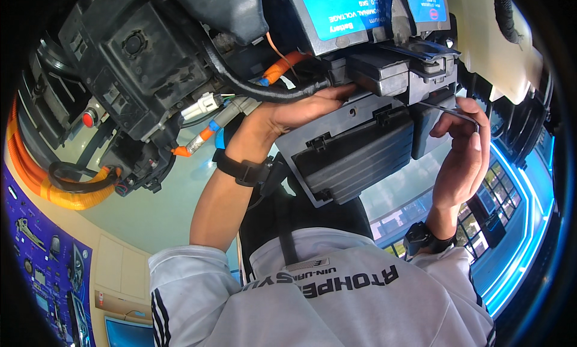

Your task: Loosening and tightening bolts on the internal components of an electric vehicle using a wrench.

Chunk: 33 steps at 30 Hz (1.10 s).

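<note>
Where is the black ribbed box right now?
In the head view, the black ribbed box is right of centre, between the person's left hand at its upper left and right hand; a blue-labelled case shows higher up.

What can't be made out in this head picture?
In the head view:
Left hand: fingertips hidden by the grey housing.
Thin dark rod in the right hand: far end lost against dark parts.
Blue-labelled battery: cut off by the upper edge.
Pale tank: likewise cut off.
</note>
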### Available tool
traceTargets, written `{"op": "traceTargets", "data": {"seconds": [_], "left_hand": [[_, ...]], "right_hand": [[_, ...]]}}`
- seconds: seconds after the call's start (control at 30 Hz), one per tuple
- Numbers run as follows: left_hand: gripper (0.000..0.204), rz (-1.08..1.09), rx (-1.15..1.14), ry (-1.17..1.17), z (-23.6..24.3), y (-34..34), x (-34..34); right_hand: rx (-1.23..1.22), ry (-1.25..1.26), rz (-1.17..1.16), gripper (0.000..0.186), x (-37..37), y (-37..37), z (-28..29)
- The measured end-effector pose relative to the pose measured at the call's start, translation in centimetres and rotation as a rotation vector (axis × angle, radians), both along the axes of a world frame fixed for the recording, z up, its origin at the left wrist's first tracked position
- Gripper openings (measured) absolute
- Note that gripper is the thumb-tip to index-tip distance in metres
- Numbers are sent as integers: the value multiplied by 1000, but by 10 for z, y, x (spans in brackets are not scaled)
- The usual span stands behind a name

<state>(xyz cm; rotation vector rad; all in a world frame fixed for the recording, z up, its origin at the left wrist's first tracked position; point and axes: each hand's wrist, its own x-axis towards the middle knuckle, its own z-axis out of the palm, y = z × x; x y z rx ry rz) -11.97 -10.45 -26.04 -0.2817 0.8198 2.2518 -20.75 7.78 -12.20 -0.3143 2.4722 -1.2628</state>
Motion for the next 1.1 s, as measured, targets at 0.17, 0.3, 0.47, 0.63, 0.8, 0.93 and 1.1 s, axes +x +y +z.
{"op": "traceTargets", "data": {"seconds": [0.17, 0.3, 0.47, 0.63, 0.8, 0.93, 1.1], "left_hand": [[57, -26, 8, -40, 6, -6, -4], [59, -63, 36, 45, 3, -9, -7], [60, -92, -33, 73, -3, -6, -6], [63, -71, -63, 68, -6, -4, -2], [58, -10, -64, 61, -16, 7, 2], [54, 8, -107, 124, -17, 7, 3], [57, -19, -86, 117, -14, 2, 1]], "right_hand": [[-28, 2, 219, 52, 4, 7, 0], [-456, -381, 110, 55, -3, 9, -11], [-465, -360, 47, 48, -2, 11, -13], [-77, 113, -40, 39, 7, -3, -7], [-127, 138, 189, 31, -4, 10, -5], [-216, 93, 205, 31, -3, 3, -8], [-208, 109, 258, 32, -1, 5, -8]]}}
